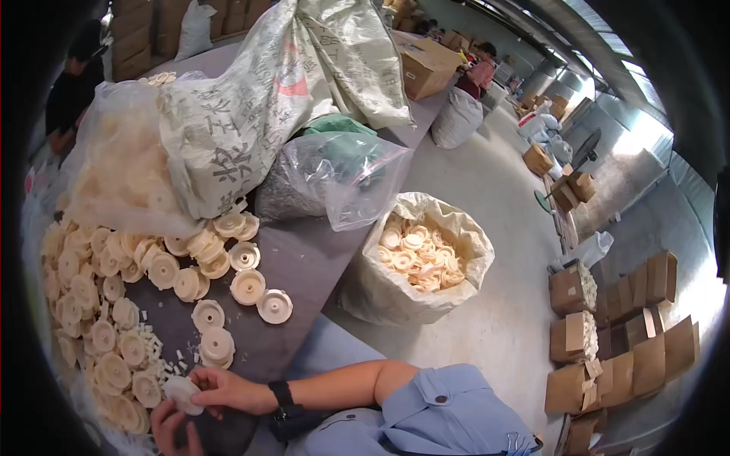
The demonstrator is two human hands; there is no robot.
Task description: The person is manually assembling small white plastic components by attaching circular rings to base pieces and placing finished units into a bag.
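Note:
Near the table's front left edge, my right hand [232, 391] pinches a whitish round plastic wheel [182, 394] between thumb and fingers. A dark band circles that wrist. My left hand [171, 435] is just below, partly cut off by the dark rim, its fingertips against the wheel's lower edge. Small white plastic pegs [156, 356] lie scattered just beyond the hands. A large heap of cream plastic wheels [114, 372] covers the left of the table. Several more stand apart to the right, among them a pale wheel [274, 306] and stacked wheels [217, 346].
A big woven sack [228, 129] and a clear plastic bag [357, 178] lie on the dark tabletop [304, 258]. An open sack [357, 292] of cream pieces stands on the floor beside it. Cardboard boxes [570, 338] line the right. A person [72, 91] is at the far left.

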